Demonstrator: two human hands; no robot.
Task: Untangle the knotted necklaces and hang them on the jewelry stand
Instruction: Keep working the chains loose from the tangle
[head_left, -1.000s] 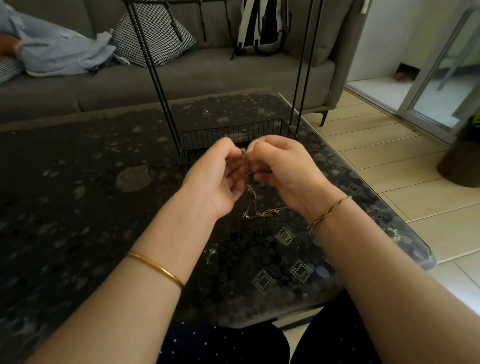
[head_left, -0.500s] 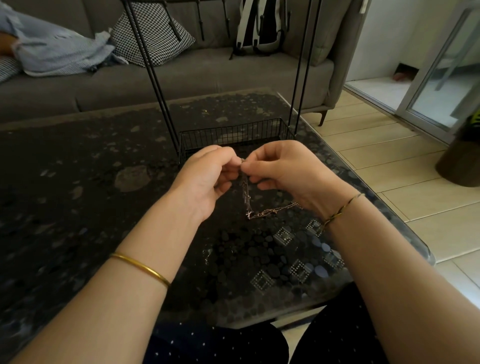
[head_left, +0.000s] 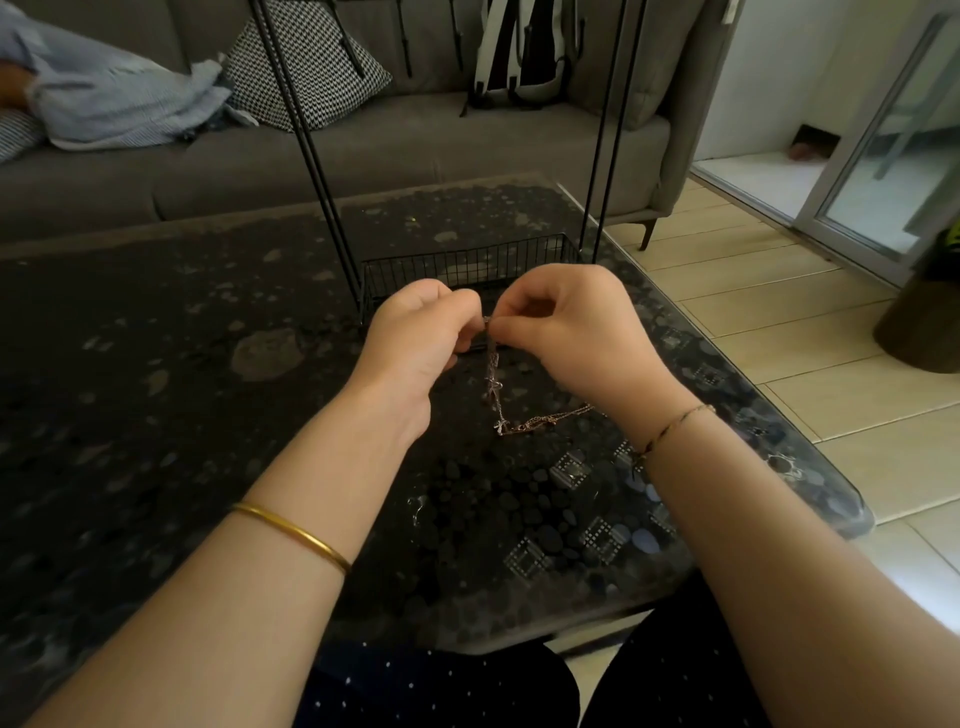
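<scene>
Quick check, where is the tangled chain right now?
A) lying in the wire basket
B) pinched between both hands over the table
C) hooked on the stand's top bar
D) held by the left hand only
B: the left hand and right hand both pinch the top of the necklaces, which dangle below them over the table.

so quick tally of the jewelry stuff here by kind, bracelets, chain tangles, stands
bracelets: 2, a bangle on the left arm, a thin bracelet on the right wrist
tangle: 1, pinched by left hand and right hand; its chains too fine to count
stand: 1
total: 4
</scene>
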